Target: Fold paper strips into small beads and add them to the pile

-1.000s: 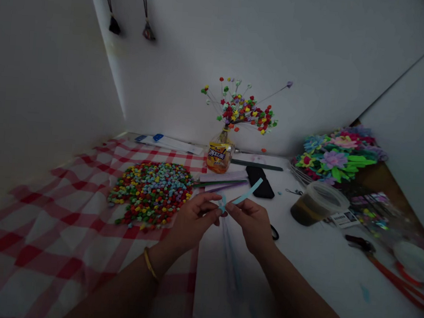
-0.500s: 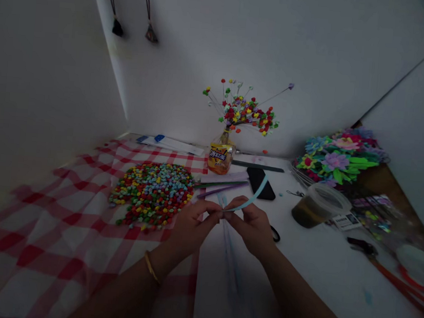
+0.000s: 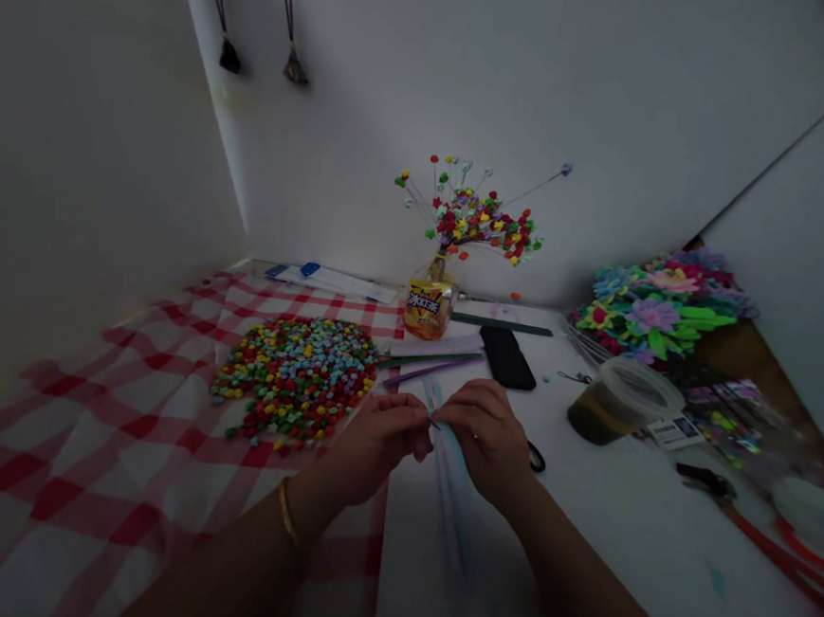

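My left hand (image 3: 385, 440) and my right hand (image 3: 486, 436) meet above the white table, fingertips pinched together on a light blue paper strip (image 3: 453, 442). Most of the strip is hidden by the fingers; its loose part appears to hang below my right hand. Pale purple and blue paper strips (image 3: 447, 511) lie lengthwise on the table under my hands. Left of my left hand is a large heap of small, many-coloured folded paper stars (image 3: 299, 376). Beyond my fingers lie purple and green strips (image 3: 436, 367).
A cut bottle (image 3: 426, 310) holds wired paper stars (image 3: 476, 218). A black phone (image 3: 508, 358) lies right of it. Further right are a plastic tub (image 3: 618, 406), fuzzy flowers (image 3: 658, 314) and orange-handled pliers (image 3: 708, 481). A red-checked cloth (image 3: 83, 501) covers the left side.
The light blue strip's free end, which arched up past my right hand towards the phone, has swung down. My right hand has turned over the pinch point, and both hands' fingers have shifted slightly.
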A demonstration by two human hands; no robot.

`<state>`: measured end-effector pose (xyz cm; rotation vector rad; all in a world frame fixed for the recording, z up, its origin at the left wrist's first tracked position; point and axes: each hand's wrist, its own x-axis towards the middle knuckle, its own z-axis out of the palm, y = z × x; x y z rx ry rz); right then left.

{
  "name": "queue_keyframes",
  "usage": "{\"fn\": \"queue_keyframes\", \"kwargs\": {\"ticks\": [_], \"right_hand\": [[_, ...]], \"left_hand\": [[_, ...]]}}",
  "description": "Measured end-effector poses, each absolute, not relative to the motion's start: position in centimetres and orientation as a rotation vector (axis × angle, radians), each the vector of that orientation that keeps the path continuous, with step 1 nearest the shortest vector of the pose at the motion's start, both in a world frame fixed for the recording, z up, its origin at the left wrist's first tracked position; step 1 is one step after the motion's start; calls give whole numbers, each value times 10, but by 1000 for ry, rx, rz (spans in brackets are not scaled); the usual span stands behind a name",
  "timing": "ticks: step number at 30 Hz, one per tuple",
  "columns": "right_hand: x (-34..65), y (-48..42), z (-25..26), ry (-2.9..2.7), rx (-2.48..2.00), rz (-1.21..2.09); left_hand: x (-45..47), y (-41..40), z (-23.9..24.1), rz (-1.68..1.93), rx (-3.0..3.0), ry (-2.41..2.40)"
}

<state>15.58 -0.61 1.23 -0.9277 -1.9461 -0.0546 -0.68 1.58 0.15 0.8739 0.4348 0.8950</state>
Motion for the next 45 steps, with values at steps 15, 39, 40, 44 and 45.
{"fn": "queue_keyframes", "kwargs": {"ticks": [15,39,40,44,45], "right_hand": [[155,-4,14,-1980,-872,-13],[146,-5,5,-1388,-1245,919],[145,-5,4,-1381,-1230,907],[144,-5,5,-1279,-1152,965],[145,-5,5,-1255,-1139,991]], "left_hand": [[-7,20,-2,965,961,549],[-1,12,3,1073,1090,624],[-1,12,2,1089,1097,642],[-3,13,1,1103,1132,656],[-3,13,1,1095,1138,650]]}}
